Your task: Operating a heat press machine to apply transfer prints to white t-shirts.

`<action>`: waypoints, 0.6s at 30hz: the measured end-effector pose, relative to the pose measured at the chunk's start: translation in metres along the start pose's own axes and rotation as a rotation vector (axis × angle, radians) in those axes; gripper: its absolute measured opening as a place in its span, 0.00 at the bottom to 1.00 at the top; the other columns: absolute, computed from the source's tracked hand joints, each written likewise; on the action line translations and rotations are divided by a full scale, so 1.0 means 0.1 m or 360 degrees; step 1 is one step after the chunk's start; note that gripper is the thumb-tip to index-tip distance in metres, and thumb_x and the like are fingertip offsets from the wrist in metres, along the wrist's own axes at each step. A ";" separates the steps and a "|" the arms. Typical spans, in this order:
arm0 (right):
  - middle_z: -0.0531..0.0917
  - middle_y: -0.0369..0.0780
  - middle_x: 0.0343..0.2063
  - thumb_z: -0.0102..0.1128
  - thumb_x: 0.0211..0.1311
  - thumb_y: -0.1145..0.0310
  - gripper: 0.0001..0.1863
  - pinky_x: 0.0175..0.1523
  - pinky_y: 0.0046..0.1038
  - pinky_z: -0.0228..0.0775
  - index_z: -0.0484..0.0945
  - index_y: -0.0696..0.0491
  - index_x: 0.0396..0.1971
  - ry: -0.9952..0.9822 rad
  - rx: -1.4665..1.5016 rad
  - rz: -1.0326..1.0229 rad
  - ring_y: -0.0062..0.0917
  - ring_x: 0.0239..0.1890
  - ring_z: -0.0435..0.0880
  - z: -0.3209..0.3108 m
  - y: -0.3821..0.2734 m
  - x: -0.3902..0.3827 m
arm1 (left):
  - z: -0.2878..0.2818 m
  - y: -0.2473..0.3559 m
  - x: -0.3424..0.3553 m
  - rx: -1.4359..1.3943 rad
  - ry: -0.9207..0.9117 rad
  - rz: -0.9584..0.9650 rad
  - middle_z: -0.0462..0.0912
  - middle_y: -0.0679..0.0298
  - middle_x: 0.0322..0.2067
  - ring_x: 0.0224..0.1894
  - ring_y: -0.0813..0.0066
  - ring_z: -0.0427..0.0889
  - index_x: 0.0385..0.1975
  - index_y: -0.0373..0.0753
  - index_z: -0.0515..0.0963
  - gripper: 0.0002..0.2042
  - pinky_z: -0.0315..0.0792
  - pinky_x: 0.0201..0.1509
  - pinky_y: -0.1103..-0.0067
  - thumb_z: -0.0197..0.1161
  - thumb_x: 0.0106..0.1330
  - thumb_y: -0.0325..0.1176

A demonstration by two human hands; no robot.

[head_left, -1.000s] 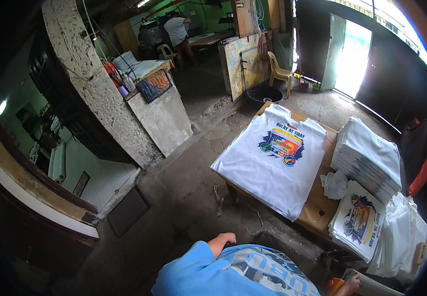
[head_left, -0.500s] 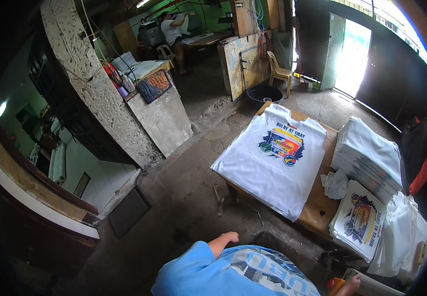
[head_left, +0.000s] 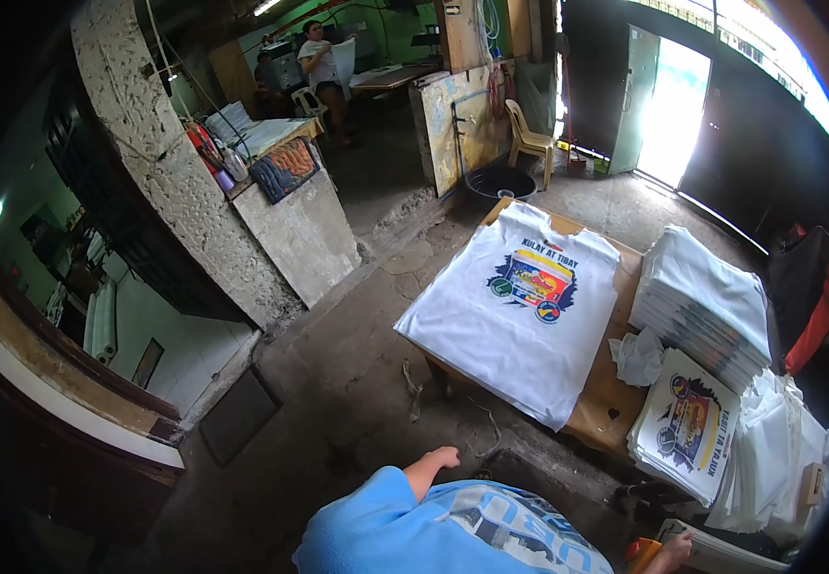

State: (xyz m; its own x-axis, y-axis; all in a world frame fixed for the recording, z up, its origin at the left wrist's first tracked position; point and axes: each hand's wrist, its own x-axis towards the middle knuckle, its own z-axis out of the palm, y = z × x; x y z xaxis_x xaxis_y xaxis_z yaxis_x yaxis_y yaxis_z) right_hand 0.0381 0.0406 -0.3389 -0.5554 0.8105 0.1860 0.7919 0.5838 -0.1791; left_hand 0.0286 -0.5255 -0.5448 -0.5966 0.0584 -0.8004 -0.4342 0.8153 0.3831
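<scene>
My left hand (head_left: 445,457) is beside my blue shirt, above the dark floor, its fingers curled in with nothing visible in them. At the lower right my right hand (head_left: 674,551) is closed beside an orange-and-red object (head_left: 642,551) and the edge of a pale flat stack (head_left: 720,553); what its fingers hold is hidden. On the wooden table (head_left: 598,421) ahead, a white printed sleeveless shirt (head_left: 500,349) lies spread flat on others. To its right are a tall pile of folded white shirts (head_left: 706,297), a crumpled white plastic bag (head_left: 637,357) and a stack of printed shirts (head_left: 690,426).
More white cloth or plastic (head_left: 768,450) is heaped at the right edge. Beyond the table stand a black basin (head_left: 500,180) and a beige chair (head_left: 531,139). A person (head_left: 323,67) holds white cloth at the back. A rough concrete pillar (head_left: 161,158) and a floor mat (head_left: 240,413) are leftward.
The view has shifted slightly, so the table and shirts sit a little further left. The person at the back has lowered the white cloth. My hands keep nearly the same pose.
</scene>
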 end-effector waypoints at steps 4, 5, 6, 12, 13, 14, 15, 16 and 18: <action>0.79 0.47 0.26 0.35 0.54 0.43 0.31 0.31 0.34 0.74 0.76 0.58 0.20 -0.0039 0.0039 0.0049 0.35 0.27 0.80 0.04 -0.04 -0.02 | -0.27 0.37 -0.04 -0.0524 0.1462 0.0368 0.55 0.43 0.50 0.51 0.45 0.62 0.53 0.36 0.52 0.28 0.63 0.50 0.65 0.52 0.49 0.28; 0.79 0.46 0.26 0.35 0.54 0.43 0.31 0.31 0.34 0.74 0.76 0.58 0.20 -0.0044 0.0040 0.0071 0.35 0.27 0.80 0.03 0.00 -0.03 | -0.43 0.49 -0.01 -0.0416 0.1792 0.0371 0.58 0.48 0.44 0.46 0.48 0.65 0.50 0.37 0.55 0.26 0.64 0.48 0.65 0.53 0.47 0.25; 0.80 0.45 0.25 0.36 0.53 0.43 0.31 0.31 0.33 0.74 0.77 0.57 0.21 0.0010 -0.0025 0.0097 0.35 0.25 0.80 0.17 0.14 0.02 | -0.61 0.69 -0.03 -0.0363 0.1955 0.0419 0.60 0.49 0.43 0.45 0.51 0.65 0.49 0.38 0.56 0.25 0.64 0.46 0.65 0.53 0.48 0.26; 0.77 0.54 0.26 0.29 0.60 0.48 0.31 0.39 0.45 0.66 0.77 0.60 0.25 -0.0050 0.0139 0.0027 0.49 0.33 0.75 0.11 -0.03 0.05 | -1.10 1.37 0.00 -0.0165 0.1600 0.0620 0.57 0.52 0.51 0.44 0.49 0.68 0.54 0.42 0.54 0.30 0.66 0.47 0.65 0.54 0.47 0.29; 0.77 0.54 0.26 0.29 0.60 0.49 0.31 0.39 0.45 0.66 0.76 0.61 0.25 -0.0029 0.0139 0.0022 0.49 0.33 0.75 0.08 -0.05 0.03 | -1.02 1.38 0.05 -0.0141 0.1558 0.0652 0.57 0.52 0.51 0.44 0.49 0.68 0.54 0.42 0.54 0.30 0.66 0.47 0.65 0.54 0.47 0.29; 0.77 0.54 0.26 0.29 0.60 0.50 0.31 0.39 0.44 0.66 0.76 0.61 0.25 -0.0028 0.0173 0.0007 0.49 0.33 0.75 0.06 -0.08 0.02 | -0.94 1.33 0.16 -0.0089 0.1347 0.0587 0.49 0.52 0.55 0.45 0.48 0.68 0.56 0.44 0.51 0.33 0.66 0.47 0.65 0.55 0.47 0.30; 0.77 0.54 0.26 0.30 0.60 0.50 0.31 0.39 0.44 0.66 0.76 0.62 0.25 -0.0021 0.0210 -0.0002 0.48 0.33 0.75 0.05 -0.09 0.02 | -0.86 1.33 0.23 -0.0030 0.1139 0.0529 0.42 0.52 0.59 0.46 0.48 0.68 0.58 0.46 0.48 0.35 0.66 0.48 0.65 0.56 0.47 0.31; 0.77 0.54 0.26 0.30 0.60 0.50 0.31 0.39 0.44 0.66 0.76 0.62 0.25 -0.0005 0.0202 0.0050 0.48 0.33 0.75 0.04 -0.07 0.02 | -0.78 1.38 0.20 0.0068 0.0921 0.0425 0.24 0.54 0.61 0.45 0.47 0.70 0.61 0.51 0.38 0.42 0.68 0.46 0.66 0.57 0.47 0.32; 0.77 0.54 0.26 0.31 0.60 0.51 0.30 0.39 0.44 0.67 0.76 0.62 0.25 -0.0055 0.0207 0.0100 0.47 0.32 0.76 0.03 -0.05 0.03 | -0.60 1.46 0.08 0.0244 0.0734 0.0294 0.14 0.54 0.58 0.41 0.48 0.74 0.59 0.56 0.26 0.46 0.71 0.43 0.67 0.56 0.48 0.31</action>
State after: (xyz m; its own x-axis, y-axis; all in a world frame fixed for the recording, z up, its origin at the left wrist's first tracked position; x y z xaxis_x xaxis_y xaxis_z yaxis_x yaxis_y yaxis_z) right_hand 0.0320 0.0401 -0.3402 -0.5161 0.8455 0.1375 0.7871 0.5314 -0.3133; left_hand -0.0802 -0.4409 -0.4676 -0.9042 -0.0226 -0.4265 -0.2106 0.8924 0.3992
